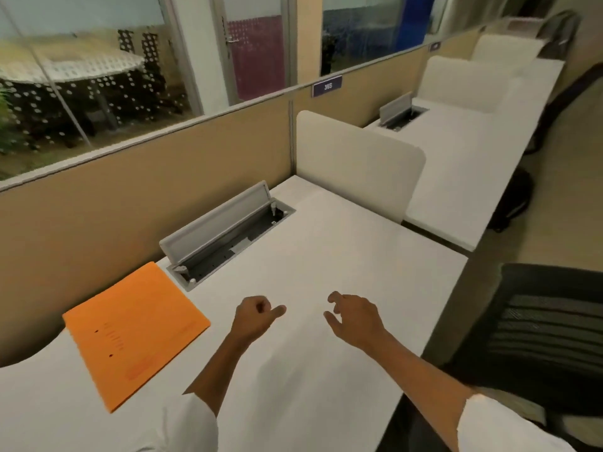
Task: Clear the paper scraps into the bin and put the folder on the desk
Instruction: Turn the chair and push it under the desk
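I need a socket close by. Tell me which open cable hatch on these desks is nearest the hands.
The cable hatch on the desk under the hands, beside the orange folder. Its grey lid stands raised. The other open hatch sits on the next desk, beyond the white divider.

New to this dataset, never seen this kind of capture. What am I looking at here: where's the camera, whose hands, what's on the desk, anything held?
There is no robot here. One wide-angle camera sits on a person's head and looks forward and down, so the two bare arms coming in from the bottom edge are the wearer's own. The wide lens bends the straight edges.

The left hand is loosely curled above the white desk; the right hand is half open with fingers spread. Neither holds anything.

On the desk lies an orange folder, flat, to the left of the hands. Behind it, a grey cable hatch set into the desktop stands with its lid up. A black mesh chair is at the right. No paper scraps or bin show in this picture.
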Available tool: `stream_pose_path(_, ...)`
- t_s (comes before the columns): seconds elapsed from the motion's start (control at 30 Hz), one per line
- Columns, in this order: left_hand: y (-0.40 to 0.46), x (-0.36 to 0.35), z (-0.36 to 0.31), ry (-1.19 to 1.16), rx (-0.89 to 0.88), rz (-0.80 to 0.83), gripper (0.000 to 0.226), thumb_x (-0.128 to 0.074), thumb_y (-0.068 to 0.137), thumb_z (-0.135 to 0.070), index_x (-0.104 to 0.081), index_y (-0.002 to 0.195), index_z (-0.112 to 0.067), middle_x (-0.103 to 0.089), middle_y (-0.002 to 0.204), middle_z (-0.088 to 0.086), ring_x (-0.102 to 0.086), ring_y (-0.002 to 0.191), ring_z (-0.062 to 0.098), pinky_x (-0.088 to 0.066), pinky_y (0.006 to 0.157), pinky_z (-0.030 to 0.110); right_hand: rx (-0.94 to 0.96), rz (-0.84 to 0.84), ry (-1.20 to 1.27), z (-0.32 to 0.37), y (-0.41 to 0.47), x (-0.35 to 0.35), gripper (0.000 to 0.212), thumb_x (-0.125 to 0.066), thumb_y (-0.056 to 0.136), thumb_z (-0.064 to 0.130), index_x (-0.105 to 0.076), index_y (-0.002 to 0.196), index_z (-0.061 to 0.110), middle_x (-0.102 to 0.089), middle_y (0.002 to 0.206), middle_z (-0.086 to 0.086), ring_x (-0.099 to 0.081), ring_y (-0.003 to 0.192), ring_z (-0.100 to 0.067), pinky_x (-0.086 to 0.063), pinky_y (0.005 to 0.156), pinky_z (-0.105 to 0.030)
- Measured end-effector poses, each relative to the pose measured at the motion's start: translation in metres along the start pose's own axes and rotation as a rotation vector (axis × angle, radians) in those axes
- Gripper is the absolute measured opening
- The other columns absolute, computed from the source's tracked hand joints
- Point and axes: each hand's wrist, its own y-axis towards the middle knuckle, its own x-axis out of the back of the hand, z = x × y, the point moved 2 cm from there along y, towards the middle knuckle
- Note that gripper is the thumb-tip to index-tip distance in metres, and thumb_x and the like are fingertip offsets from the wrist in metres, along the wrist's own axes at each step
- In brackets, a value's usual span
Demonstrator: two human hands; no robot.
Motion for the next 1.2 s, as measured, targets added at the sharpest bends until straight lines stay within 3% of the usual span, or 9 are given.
stream_pose_path(0.1,-0.008,-0.053,-0.027,0.029,-0.104,0.126,0.054,-0.081,0.078,-0.031,-0.035,0.053,-0.019,-0.034,0.046,-0.012,-0.032,0.045,0.006,-0.03,0.049,0.02,-0.103,-0.039,-0.011,-0.043,-0.042,0.024,0.037,-0.053,0.096,0.046,-0.059,0.125,0.025,-0.072,0.098,0.008,-0.069,0.094,-0.017,-0.053,0.078,-0.031)
stream_pose_path(0.27,-0.025,-0.146,-0.076,0.057,-0.213,0.318,0.055,-0.081,0.079,-0.029,-0.033,0.055,-0.019,-0.034,0.049,-0.01,-0.029,0.045,0.008,-0.028,0.049,0.021,-0.302,-0.056,-0.084,-0.117,-0.111,0.066,0.038,-0.052,0.097,0.047,-0.056,0.128,0.025,-0.074,0.102,0.006,-0.07,0.095,-0.016,-0.058,0.082,-0.036)
stream_pose_path(0.5,-0.066,-0.252,-0.139,0.133,-0.352,0.507,0.046,-0.078,0.083,-0.028,-0.043,0.056,-0.018,-0.048,0.056,-0.002,-0.045,0.051,0.008,-0.039,0.055,0.02,-0.501,-0.183,-0.195,-0.194,-0.213,0.124,0.036,-0.057,0.094,0.047,-0.061,0.121,0.023,-0.073,0.088,0.007,-0.07,0.087,-0.016,-0.06,0.073,-0.039)
stream_pose_path(0.67,-0.093,-0.311,-0.15,0.202,-0.387,0.595,0.038,-0.076,0.084,-0.03,-0.051,0.062,-0.013,-0.058,0.062,0.006,-0.056,0.059,0.016,-0.045,0.058,0.025,-0.627,-0.196,-0.185,-0.239,-0.277,0.135,0.036,-0.057,0.093,0.047,-0.061,0.121,0.024,-0.073,0.09,0.009,-0.07,0.09,-0.017,-0.058,0.075,-0.036)
stream_pose_path(0.9,-0.133,-0.384,-0.168,0.274,-0.413,0.623,0.033,-0.078,0.083,-0.03,-0.054,0.068,-0.012,-0.062,0.061,0.007,-0.059,0.055,0.016,-0.046,0.056,0.027,-0.683,-0.196,-0.111,-0.294,-0.34,0.138,0.036,-0.057,0.093,0.046,-0.06,0.121,0.024,-0.074,0.095,0.007,-0.069,0.095,-0.019,-0.057,0.077,-0.036)
stream_pose_path(1.07,-0.168,-0.439,-0.187,0.297,-0.384,0.581,0.031,-0.079,0.081,-0.031,-0.055,0.069,-0.015,-0.063,0.057,0.003,-0.052,0.037,0.0,-0.042,0.047,0.019,-0.653,-0.198,-0.067,-0.336,-0.382,0.144,0.034,-0.057,0.093,0.042,-0.06,0.12,0.022,-0.074,0.097,0.003,-0.07,0.095,-0.023,-0.057,0.076,-0.037)
stream_pose_path(1.2,-0.195,-0.481,-0.196,0.298,-0.337,0.546,0.029,-0.08,0.081,-0.029,-0.058,0.072,-0.014,-0.064,0.064,0.006,-0.059,0.059,0.013,-0.048,0.062,0.032,-0.635,-0.159,-0.078,-0.372,-0.415,0.145,0.036,-0.056,0.093,0.043,-0.058,0.122,0.022,-0.072,0.102,-0.002,-0.068,0.097,-0.028,-0.053,0.076,-0.038)
